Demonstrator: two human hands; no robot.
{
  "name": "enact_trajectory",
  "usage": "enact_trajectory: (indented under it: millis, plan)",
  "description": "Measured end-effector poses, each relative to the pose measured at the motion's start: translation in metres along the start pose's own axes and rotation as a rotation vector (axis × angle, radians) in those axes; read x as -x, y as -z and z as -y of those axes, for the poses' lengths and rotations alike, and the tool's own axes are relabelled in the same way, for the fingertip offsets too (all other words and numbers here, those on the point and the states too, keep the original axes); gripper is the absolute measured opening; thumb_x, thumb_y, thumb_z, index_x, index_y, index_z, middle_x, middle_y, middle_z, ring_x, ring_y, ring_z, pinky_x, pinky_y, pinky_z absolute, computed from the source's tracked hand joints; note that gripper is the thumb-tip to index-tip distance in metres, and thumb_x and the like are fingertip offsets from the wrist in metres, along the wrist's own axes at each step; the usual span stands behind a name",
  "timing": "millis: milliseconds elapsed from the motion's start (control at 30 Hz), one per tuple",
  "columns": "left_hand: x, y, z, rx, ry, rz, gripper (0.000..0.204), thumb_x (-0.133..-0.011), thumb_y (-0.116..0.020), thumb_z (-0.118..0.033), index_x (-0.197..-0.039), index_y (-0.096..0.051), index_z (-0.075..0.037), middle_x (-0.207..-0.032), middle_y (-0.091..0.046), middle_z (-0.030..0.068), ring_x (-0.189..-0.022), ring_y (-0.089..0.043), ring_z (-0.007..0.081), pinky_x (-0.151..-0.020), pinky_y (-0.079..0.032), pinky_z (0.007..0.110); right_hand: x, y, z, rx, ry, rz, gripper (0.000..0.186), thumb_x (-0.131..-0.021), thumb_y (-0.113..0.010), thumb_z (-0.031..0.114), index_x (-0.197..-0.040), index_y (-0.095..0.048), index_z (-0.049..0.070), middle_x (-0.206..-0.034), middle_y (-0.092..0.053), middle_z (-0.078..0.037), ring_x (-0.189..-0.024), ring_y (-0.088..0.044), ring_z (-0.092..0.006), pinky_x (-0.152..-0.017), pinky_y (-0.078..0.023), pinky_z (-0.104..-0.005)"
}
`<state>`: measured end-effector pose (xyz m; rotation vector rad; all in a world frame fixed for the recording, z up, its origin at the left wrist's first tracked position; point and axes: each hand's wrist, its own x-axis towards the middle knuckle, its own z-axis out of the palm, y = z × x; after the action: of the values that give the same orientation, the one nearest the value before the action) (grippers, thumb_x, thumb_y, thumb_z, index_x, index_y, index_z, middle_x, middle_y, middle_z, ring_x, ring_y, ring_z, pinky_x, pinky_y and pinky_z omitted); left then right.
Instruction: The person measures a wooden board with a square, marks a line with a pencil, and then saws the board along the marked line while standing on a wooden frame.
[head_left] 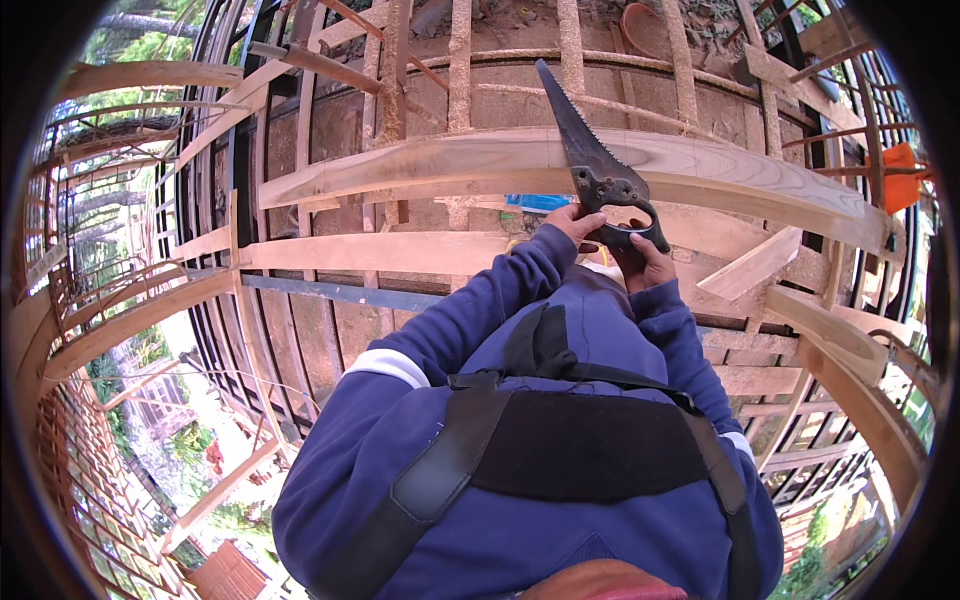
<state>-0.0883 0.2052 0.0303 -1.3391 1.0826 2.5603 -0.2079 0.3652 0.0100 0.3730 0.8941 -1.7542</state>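
A handsaw (585, 150) with a dark toothed blade and a black loop handle points away from me, its blade lying across a long pale wooden beam (400, 172). The fingers of my left hand (578, 224) are closed on the near left part of the handle, by the blade's base. My right hand (648, 264) grips the lower right end of the same handle, thumb on top. Some fingers of both hands are hidden under the handle. Just left of the saw, a bright blue object (538, 202) shows below the beam; its kind is unclear.
A second plank (375, 253) runs nearer to me on the left. A short offcut (752, 264) lies to the right, beside other boards (825, 330). Beyond the beam are sawdust-covered slats (459, 70) with gaps between them. An orange piece (901, 178) hangs at the far right.
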Motion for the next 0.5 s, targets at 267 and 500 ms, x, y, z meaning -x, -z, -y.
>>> enact_trajectory:
  millis: [267, 500]
  plan:
    - [0.006, 0.006, -0.041, -0.51, -0.205, 0.009, 0.038, -0.089, -0.077, -0.026, -0.107, -0.067, 0.005, -0.089, -0.072, 0.0101, -0.072, -0.07, 0.0167, -0.058, -0.06, 0.03, 0.045, -0.065, -0.007, 1.787, 1.245, -0.13, 0.071, -0.07, -0.077, 0.017, -0.135, -0.053, 0.002, -0.122, -0.059, -0.017, -0.114, -0.055, -0.0364, -0.102, -0.043, -0.0464]
    - [-0.027, 0.069, -0.106, -1.165, -0.933, 0.045, 0.028, -0.098, -0.066, -0.028, -0.111, -0.068, -0.003, -0.101, -0.071, 0.0095, -0.097, -0.066, 0.0203, -0.087, -0.052, 0.033, 0.048, -0.063, -0.053, 0.992, 0.892, -0.66, 0.023, -0.091, -0.076, 0.023, -0.101, -0.067, 0.005, -0.067, -0.062, -0.006, -0.058, -0.055, -0.0137, -0.055, -0.044, -0.0299]
